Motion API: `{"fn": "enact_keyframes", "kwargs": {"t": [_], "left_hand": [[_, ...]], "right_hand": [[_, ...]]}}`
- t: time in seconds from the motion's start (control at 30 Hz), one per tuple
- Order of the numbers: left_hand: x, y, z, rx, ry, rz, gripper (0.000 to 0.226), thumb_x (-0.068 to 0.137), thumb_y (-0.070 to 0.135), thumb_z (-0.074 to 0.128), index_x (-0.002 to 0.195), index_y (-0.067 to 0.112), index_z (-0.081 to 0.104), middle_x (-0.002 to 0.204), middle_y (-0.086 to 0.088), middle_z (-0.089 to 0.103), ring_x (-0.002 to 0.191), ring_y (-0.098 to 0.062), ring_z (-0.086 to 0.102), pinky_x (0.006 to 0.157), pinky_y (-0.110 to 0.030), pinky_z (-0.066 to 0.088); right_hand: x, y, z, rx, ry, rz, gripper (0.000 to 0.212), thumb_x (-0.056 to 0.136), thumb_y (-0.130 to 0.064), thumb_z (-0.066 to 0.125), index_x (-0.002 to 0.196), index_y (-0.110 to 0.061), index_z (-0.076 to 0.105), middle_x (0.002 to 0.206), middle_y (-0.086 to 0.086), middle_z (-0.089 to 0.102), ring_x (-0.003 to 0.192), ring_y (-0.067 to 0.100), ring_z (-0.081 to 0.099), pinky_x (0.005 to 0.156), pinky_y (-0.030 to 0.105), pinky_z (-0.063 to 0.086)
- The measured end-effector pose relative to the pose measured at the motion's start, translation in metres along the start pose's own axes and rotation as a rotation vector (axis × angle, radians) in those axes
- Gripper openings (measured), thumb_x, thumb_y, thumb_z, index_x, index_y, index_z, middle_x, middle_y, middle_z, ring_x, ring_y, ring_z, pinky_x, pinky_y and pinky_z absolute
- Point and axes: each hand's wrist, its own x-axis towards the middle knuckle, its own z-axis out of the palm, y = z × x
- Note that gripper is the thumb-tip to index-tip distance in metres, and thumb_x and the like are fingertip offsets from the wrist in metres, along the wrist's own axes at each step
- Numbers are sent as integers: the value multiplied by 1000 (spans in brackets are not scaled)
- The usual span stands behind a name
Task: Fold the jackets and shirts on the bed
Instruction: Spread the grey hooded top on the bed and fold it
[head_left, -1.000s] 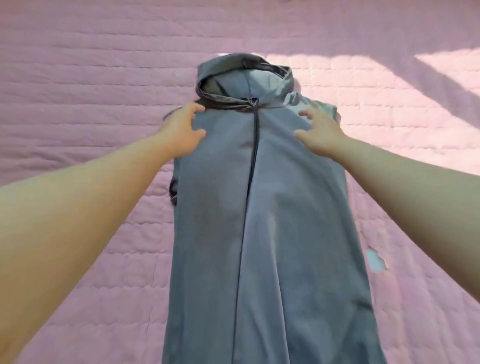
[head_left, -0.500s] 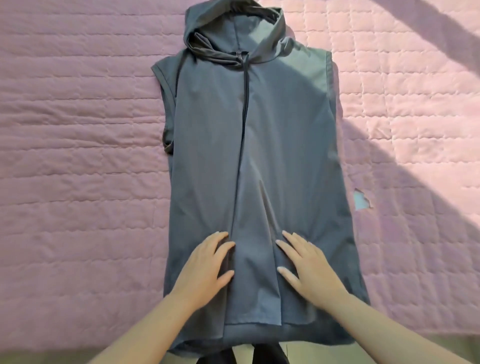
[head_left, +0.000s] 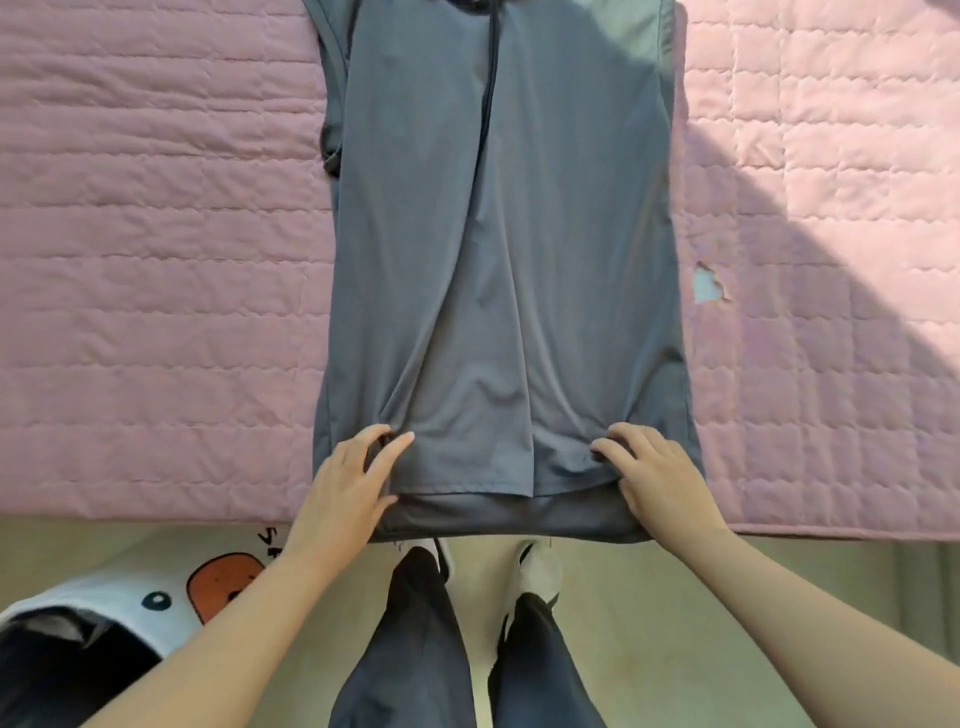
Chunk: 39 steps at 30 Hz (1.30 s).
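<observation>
Jacket (head_left: 498, 249), grey, was laid flat and front side up on the bed (head_left: 156, 260), which carried a pink quilted cover. The garment ran lengthwise away from the viewer, and its upper end passed out of view at the top edge. A dark zip (head_left: 488, 104) ran down the upper middle of the front. The lower hem (head_left: 509, 519) lay at the near edge of the bed and slightly overhung it.

The left hand (head_left: 345, 486) was at the lower left corner of the jacket. Its fingers were curled into the cloth, the thumb lay against the hem, and the fabric bunched at the fingertips. The right hand (head_left: 657, 480) was at the lower right corner in a like hold, fingers curled and cloth gathered under them. Creases ran up the front from both grips. The two hands were set well apart, near the full width of the hem.

A small torn patch (head_left: 707, 285) showed in the cover just right of the jacket. Sunlight fell across the upper right part of the bed, with shadow over the rest.

Below the bed edge a pale floor (head_left: 675, 597) was visible, along with the person's dark trouser legs (head_left: 415, 649) and light shoes (head_left: 540, 566). A white cloth (head_left: 171, 587) bearing an orange cartoon print lay at lower left.
</observation>
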Motion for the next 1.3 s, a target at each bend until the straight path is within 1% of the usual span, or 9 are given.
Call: {"fn": "enact_keyframes", "kwargs": {"t": [0.07, 0.17, 0.23, 0.5, 0.67, 0.8, 0.9, 1.03, 1.3], "left_hand": [[-6, -5, 0, -12, 13, -63, 80, 69, -2, 77, 140, 19, 45, 134, -8, 39, 110, -28, 53, 81, -39, 56], [-12, -12, -4, -4, 23, -63, 73, 71, -15, 63, 133, 19, 46, 115, -3, 44, 88, -24, 54, 53, -36, 52], [-15, -16, -10, -6, 62, -68, 64, 68, -19, 61, 121, 16, 52, 101, -4, 46, 85, -26, 51, 48, -37, 46], [-46, -37, -22, 49, 165, -206, 36, 59, -19, 64, 80, 9, 57, 85, -7, 47, 78, -30, 41, 53, -40, 39], [-49, -40, -18, -89, 154, -374, 37, 69, -14, 62, 93, 13, 52, 102, -6, 43, 90, -30, 48, 60, -42, 44], [-42, -42, -18, -134, 151, -365, 42, 69, -17, 58, 100, 11, 52, 104, -9, 45, 78, -31, 53, 63, -42, 46], [-35, -40, -20, -181, 179, -390, 37, 69, -19, 53, 93, 9, 54, 100, -10, 46, 78, -31, 52, 69, -44, 46], [-39, -42, -34, -275, 319, -487, 35, 65, -24, 47, 80, 7, 56, 87, -9, 46, 77, -29, 47, 67, -39, 40], [-92, -66, -45, -190, 384, -498, 49, 57, -29, 51, 75, 16, 44, 87, -1, 36, 72, -25, 39, 59, -36, 33]], "right_hand": [[0, 9, -4, -47, 27, 4, 25, 68, -6, 47, 90, -14, 57, 89, 6, 56, 79, 32, 57, 56, 40, 47], [-11, 17, -14, -11, 43, 73, 26, 56, 6, 57, 77, -9, 53, 73, 9, 50, 65, 33, 51, 48, 33, 31], [-16, 26, -22, 50, 90, 176, 31, 52, 9, 60, 76, -9, 51, 73, 10, 50, 65, 34, 48, 51, 31, 25], [-55, 49, -15, 263, 137, 389, 37, 54, 15, 55, 78, -11, 48, 91, 6, 44, 86, 32, 45, 67, 40, 42], [-60, 51, -2, 436, 188, 630, 33, 68, 18, 50, 88, -8, 46, 99, 6, 41, 94, 33, 45, 74, 29, 26], [-51, 55, 1, 502, 145, 762, 43, 73, 10, 57, 111, -11, 53, 115, 14, 53, 106, 32, 51, 83, 34, 36], [-39, 52, -5, 596, 201, 814, 33, 73, 13, 52, 94, -12, 58, 100, 8, 59, 97, 28, 55, 76, 29, 36], [-39, 56, -21, 421, 363, 682, 36, 59, 19, 47, 74, -11, 59, 82, 12, 55, 83, 32, 50, 68, 30, 28], [-94, 89, -31, 384, 354, 781, 42, 66, 26, 44, 71, -10, 65, 85, 17, 43, 87, 35, 49, 69, 27, 28]]}}
